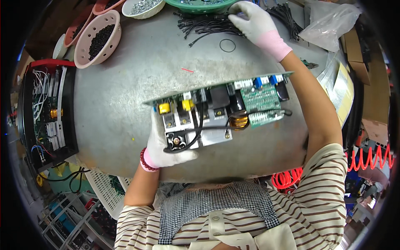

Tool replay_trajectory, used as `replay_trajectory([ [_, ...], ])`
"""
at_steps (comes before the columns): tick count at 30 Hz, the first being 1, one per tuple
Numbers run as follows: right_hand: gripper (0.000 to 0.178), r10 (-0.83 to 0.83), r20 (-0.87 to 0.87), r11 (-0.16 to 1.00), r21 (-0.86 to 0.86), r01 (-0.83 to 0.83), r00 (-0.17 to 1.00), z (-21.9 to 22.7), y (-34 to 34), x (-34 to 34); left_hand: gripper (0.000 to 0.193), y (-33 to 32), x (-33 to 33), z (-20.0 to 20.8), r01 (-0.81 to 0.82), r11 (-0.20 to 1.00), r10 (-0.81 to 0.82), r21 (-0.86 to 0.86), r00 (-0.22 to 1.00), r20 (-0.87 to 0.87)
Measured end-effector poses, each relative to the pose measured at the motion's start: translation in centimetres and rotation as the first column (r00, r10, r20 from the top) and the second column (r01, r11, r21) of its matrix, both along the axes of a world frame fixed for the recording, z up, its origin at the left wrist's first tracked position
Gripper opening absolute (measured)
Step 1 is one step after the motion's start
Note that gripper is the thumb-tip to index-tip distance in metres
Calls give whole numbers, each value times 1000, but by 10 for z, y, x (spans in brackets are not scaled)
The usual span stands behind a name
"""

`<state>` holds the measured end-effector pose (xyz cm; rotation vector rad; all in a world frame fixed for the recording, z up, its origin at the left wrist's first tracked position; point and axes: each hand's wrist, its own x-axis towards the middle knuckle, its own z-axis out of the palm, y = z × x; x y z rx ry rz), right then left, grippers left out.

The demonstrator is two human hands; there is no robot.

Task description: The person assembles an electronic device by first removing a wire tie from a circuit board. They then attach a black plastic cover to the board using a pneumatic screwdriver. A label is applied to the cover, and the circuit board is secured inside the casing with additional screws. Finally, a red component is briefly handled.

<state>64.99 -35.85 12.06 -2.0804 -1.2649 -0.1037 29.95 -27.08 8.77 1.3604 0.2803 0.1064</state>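
1. Lying at 9 o'clock from mid-view: an open black case (68, 106), red along its upper edge, with wires and boards inside.
2. At 10 o'clock, a pink basket (113, 46) held small black parts; at 11, a white bowl (143, 13) held silvery hardware.
3. Left hand (159, 153), in a white glove with a pink cuff, sat at 8 o'clock, gripping the left end of the circuit board.
4. The circuit board (258, 100) crossed the hub, tilted, its right end toward 2 o'clock. Parts noted: metal heat sinks (216, 135), a copper coil (238, 122) and a black cable (200, 133) looping down. Contact with the metal table (125, 104): could not tell.
5. At 12 o'clock, a green basket (200, 7); just below it, dark cables (206, 28).
6. Right hand (255, 24), gloved alike, reached to 1 o'clock, fingers curled at the cables' right end. Could not tell whether it pinched any.
7. At 2 o'clock, a clear plastic bag (331, 27).
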Motion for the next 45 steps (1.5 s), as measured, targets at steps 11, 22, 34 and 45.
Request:
replay_trajectory([
  [11,15,129,208,992,-40,-124,969,11,-11,-10,112,3,14,13,-10,996,-8,93,981,193],
  [22,6,-80,-258,924,344,169,963,111,-27,-87,109,-2,16,11,-45,994,70,-101,964,256],
  [34,12,169,-59,945,-275,-178,984,127,-133,-227,102,-3,18,13,-59,998,51,11,941,336],
  [45,16,-107,-708,971,76,226,698,93,-113,-258,106,-6,15,10,-521,658,116,543,783,611],
])
